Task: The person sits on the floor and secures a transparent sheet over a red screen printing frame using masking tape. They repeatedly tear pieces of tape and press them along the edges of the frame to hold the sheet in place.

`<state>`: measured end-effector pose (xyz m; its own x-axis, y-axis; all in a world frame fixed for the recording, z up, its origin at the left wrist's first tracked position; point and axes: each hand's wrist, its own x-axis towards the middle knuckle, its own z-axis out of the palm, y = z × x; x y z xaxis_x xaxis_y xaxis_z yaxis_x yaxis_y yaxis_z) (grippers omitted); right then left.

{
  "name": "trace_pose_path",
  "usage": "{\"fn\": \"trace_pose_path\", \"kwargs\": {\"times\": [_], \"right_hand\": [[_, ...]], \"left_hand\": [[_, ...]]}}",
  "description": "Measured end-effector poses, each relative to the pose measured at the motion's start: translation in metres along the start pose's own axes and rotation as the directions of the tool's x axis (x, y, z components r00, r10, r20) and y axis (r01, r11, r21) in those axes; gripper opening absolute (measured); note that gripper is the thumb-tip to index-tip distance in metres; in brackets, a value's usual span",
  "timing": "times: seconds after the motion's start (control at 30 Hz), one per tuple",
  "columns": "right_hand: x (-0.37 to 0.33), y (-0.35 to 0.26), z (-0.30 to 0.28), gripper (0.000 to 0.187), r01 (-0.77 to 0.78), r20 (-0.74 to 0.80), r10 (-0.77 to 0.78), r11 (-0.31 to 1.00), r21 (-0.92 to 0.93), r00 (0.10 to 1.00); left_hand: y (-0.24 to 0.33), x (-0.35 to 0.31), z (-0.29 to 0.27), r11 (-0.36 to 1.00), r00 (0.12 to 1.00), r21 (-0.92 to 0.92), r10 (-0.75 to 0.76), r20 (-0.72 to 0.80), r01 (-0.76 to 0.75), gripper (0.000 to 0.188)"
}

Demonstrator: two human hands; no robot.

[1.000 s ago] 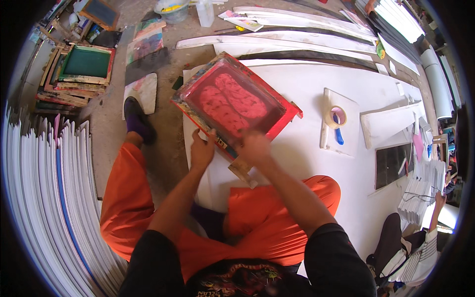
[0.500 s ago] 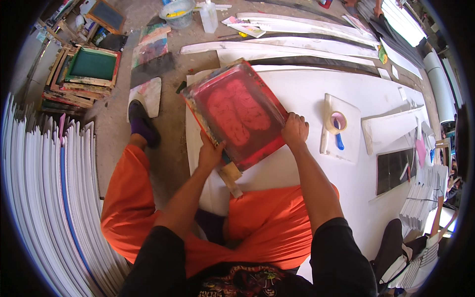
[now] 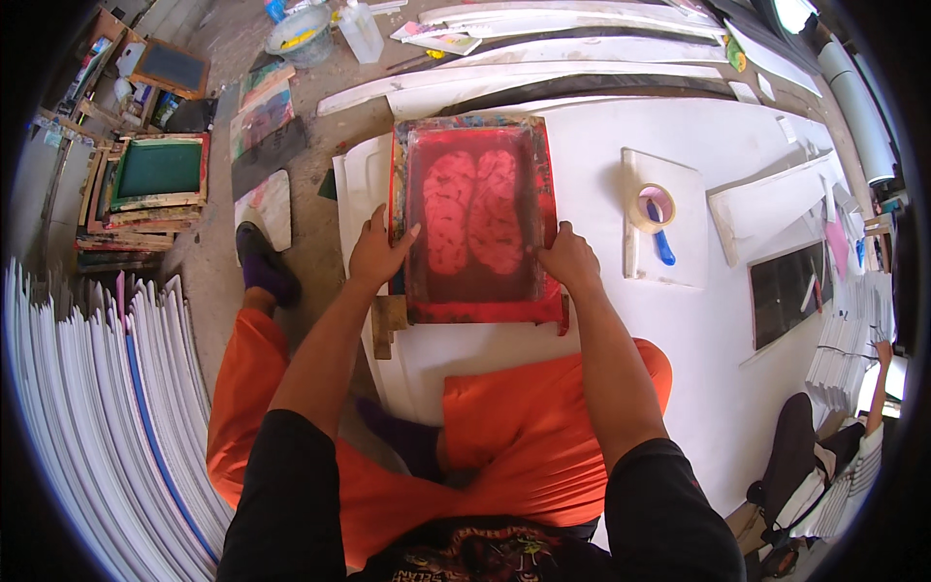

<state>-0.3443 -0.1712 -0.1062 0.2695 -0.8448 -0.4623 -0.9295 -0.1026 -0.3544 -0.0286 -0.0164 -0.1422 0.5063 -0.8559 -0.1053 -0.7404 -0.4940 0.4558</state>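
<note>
1. As seen in the head view, probably a light, stiff red frame [image 3: 465,312] with a fragile, perhaps ink-slick mesh panel [image 3: 472,213]; best taken by the side rails [image 3: 550,184], off the mesh panel.
2. Held between the left hand [image 3: 378,254] and the right hand [image 3: 572,260], directly against both, gripped by each at its own side.
3. Placed over the white sheet [image 3: 698,339]; touching it or raised, cannot tell.

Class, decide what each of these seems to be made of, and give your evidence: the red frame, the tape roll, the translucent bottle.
Red frame: probably wood, paint-smeared; its chunky bars carry patchy colours, though paint hides any grain.
Tape roll: likely smooth plastic film, judging by its pale, slightly shiny band.
Translucent bottle: apparently plastic, since light shows through its cloudy walls.
</note>
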Motion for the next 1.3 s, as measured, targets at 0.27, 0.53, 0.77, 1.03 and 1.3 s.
{"fn": "trace_pose_path", "kwargs": {"times": [0.27,0.53,0.77,1.03,1.3], "right_hand": [[0.012,-0.022,0.007,0.055,-0.091,0.058,0.093,0.995,-0.037,0.994],[0.02,-0.021,0.003,0.041,-0.064,0.08,0.071,0.994,-0.089,0.994],[0.017,-0.024,-0.001,0.04,-0.063,0.076,0.07,0.993,-0.096,0.995],[0.019,-0.022,-0.003,0.044,-0.04,0.098,0.047,0.997,-0.067,0.994],[0.02,-0.017,0.0,0.046,-0.036,0.123,0.04,0.999,-0.035,0.992]], "left_hand": [[0.03,0.086,0.015,0.93,0.991,0.361,-0.014,-0.131,0.06,0.078],[0.05,0.178,0.017,0.825,0.98,0.537,-0.197,-0.016,0.175,0.069],[0.047,0.185,0.022,0.808,0.976,0.568,-0.216,0.033,0.159,0.065],[0.032,0.175,0.011,0.927,0.992,0.36,-0.069,-0.102,0.101,0.062],[0.019,0.15,0.019,0.833,0.845,0.449,0.468,-0.258,-0.325,0.052]]}}
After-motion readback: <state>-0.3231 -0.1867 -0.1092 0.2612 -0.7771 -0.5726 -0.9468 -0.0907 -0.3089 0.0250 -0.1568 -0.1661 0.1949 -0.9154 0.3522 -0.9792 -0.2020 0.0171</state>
